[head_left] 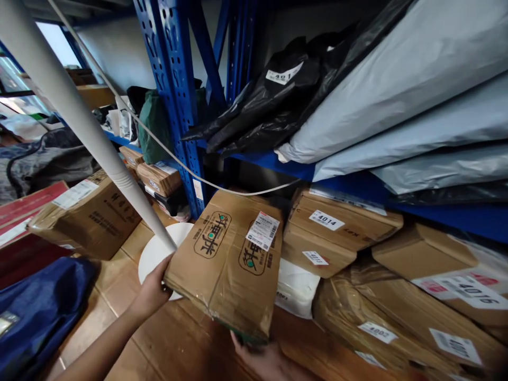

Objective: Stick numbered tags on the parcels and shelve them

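A brown cardboard box point(226, 264) with dark printing and clear tape is held up in the middle of the view. On its top, toward the right, is a white shipping label point(262, 231). My left hand point(155, 286) grips the box's left corner, fingers closed against its side. Under the near right end is my right hand point(260, 357), its fingers partly hidden below the box. The far end of the box reaches the gap under the blue shelf, beside stacked cartons.
Labelled cartons point(323, 222) are stacked at right, under a blue shelf point(273, 165) bearing grey and black plastic parcels. A white pole point(115, 164) on a round base and a drooping cable point(198, 172) stand close by. Another carton point(95, 217) and a blue bag point(47, 301) lie at left.
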Action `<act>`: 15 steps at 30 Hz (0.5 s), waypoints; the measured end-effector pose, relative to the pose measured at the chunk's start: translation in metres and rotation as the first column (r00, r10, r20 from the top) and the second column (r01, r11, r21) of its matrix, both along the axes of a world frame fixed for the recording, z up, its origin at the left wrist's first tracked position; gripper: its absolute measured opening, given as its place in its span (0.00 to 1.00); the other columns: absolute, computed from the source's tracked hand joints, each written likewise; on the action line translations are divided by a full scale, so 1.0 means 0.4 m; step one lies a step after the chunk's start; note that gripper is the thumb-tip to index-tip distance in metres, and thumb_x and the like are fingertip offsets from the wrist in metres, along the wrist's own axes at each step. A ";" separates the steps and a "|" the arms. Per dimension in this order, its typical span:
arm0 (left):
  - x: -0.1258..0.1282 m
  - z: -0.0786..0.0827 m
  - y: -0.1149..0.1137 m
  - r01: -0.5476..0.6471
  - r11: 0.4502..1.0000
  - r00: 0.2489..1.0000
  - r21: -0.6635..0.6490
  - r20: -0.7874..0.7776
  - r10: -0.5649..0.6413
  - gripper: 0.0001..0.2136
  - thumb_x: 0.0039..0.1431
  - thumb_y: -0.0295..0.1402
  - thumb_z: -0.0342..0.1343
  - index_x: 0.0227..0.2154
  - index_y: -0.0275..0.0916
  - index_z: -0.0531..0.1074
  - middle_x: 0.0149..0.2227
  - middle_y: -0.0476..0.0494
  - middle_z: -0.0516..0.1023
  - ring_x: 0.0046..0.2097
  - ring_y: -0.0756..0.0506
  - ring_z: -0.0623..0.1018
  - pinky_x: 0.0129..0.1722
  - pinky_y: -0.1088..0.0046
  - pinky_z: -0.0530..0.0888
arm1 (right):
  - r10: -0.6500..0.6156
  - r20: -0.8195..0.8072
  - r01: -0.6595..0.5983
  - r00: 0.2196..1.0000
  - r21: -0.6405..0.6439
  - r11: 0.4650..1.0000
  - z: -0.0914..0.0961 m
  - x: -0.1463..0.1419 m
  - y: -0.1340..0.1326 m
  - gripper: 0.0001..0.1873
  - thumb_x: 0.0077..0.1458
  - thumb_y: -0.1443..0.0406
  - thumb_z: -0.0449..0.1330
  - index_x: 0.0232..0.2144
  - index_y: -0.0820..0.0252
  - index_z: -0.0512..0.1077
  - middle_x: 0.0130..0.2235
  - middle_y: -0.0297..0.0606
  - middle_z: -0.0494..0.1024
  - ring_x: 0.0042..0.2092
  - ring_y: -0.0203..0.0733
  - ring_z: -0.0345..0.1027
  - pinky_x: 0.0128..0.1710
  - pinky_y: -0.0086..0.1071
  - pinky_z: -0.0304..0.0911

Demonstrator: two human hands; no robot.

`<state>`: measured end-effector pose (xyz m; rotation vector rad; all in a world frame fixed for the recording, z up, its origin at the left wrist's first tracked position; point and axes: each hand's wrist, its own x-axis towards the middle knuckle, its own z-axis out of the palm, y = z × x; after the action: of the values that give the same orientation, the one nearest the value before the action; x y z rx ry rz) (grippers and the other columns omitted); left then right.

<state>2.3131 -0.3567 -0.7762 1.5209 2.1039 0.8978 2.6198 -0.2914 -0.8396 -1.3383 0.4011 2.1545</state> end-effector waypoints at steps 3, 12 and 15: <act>-0.025 0.042 0.137 -0.130 0.990 0.989 0.056 -0.060 0.133 0.36 0.42 0.22 0.51 0.60 0.39 0.61 0.55 0.42 0.74 0.56 0.39 0.73 0.56 0.65 0.70 | -0.098 -0.103 0.089 0.990 -0.094 0.992 0.032 -0.070 0.036 0.15 0.57 0.63 0.49 0.22 0.57 0.69 0.21 0.38 0.77 0.27 0.43 0.72 0.29 0.37 0.71; 0.017 0.063 0.486 -0.197 0.978 0.967 0.074 0.179 0.181 0.42 0.46 0.22 0.55 0.65 0.23 0.44 0.60 0.24 0.66 0.60 0.35 0.68 0.58 0.60 0.66 | -0.184 -0.078 0.194 0.980 0.147 0.970 0.090 -0.127 0.337 0.16 0.57 0.62 0.42 0.21 0.55 0.62 0.19 0.32 0.65 0.22 0.37 0.60 0.23 0.32 0.68; 0.072 0.042 0.513 -0.130 0.986 0.951 0.103 0.295 0.094 0.40 0.49 0.24 0.55 0.65 0.31 0.47 0.60 0.33 0.67 0.61 0.40 0.67 0.59 0.63 0.64 | -0.244 -0.106 0.261 0.964 0.203 0.944 0.091 -0.111 0.379 0.19 0.57 0.56 0.39 0.24 0.55 0.63 0.22 0.33 0.66 0.22 0.36 0.61 0.23 0.32 0.69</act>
<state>2.3418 -0.1516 -0.7594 1.2448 1.9671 1.2299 2.5753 -0.1400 -0.8033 -1.0239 0.3385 1.9775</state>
